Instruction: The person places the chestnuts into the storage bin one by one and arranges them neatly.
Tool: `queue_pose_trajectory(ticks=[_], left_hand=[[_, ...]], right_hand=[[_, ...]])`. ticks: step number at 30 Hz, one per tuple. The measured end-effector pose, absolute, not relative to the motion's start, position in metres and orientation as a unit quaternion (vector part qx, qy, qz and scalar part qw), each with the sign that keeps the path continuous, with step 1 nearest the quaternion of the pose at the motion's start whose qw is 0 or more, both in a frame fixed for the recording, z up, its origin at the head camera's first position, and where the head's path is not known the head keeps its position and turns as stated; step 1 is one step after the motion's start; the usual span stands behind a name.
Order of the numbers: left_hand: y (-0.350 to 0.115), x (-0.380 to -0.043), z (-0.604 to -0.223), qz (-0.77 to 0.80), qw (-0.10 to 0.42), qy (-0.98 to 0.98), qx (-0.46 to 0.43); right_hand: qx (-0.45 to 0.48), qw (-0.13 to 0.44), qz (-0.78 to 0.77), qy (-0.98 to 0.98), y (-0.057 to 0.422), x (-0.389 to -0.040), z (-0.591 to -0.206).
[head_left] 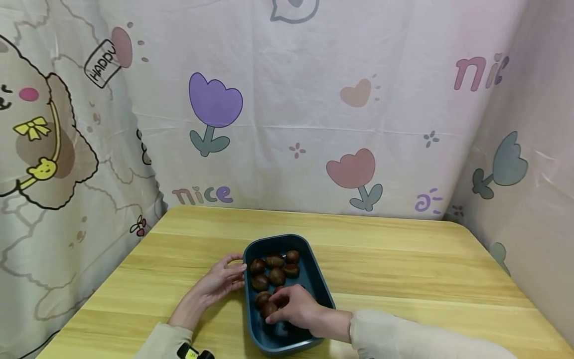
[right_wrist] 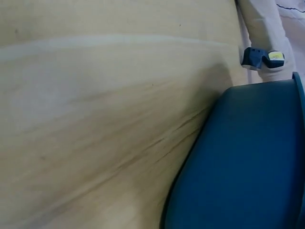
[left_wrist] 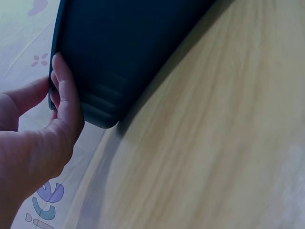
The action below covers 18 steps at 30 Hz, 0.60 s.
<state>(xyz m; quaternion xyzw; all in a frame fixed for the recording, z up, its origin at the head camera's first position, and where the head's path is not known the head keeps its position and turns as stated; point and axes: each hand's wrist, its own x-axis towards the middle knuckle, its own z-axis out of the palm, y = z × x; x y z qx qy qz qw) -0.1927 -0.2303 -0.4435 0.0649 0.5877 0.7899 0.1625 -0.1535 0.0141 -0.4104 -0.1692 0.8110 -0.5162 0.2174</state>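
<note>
A dark blue rectangular container (head_left: 317,279) stands on the wooden table with several brown chestnuts (head_left: 276,275) inside, most toward its far and left side. My left hand (head_left: 220,280) holds the container's left rim. Close up in the left wrist view, the thumb and fingers of that left hand (left_wrist: 45,138) pinch the edge of the container (left_wrist: 119,52) from both sides. Reaching over the right wall, my right hand (head_left: 298,309) pinches a chestnut (head_left: 269,310) between thumb and fingers, low in the near half. The right wrist view shows only the container's outer wall (right_wrist: 243,157), not the hand.
The light wooden table (head_left: 403,269) extends on both sides of the container. A printed curtain (head_left: 287,109) hangs behind the table and along its sides. A small black device (head_left: 193,351) is strapped to my left wrist.
</note>
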Motion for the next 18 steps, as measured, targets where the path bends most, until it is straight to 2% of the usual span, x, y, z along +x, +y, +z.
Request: queue_pose_trajectory(ticks=[7, 13, 18], left_hand=[[-0.2292, -0.1931, -0.4429, 0.792, 0.164, 0.584, 0.064], [-0.2296, -0.1926, -0.4428, 0.794, 0.165, 0.581, 0.062], [-0.2295, -0.1930, -0.4431, 0.795, 0.166, 0.580, 0.066]], right_hand=[[-0.234, 0.169, -0.444, 0.848, 0.0121, -0.1561, -0.4130], [-0.228, 0.209, -0.463, 0.831, 0.0120, -0.1565, -0.4115], [-0.249, 0.215, -0.471, 0.818, 0.0180, -0.1604, -0.4055]])
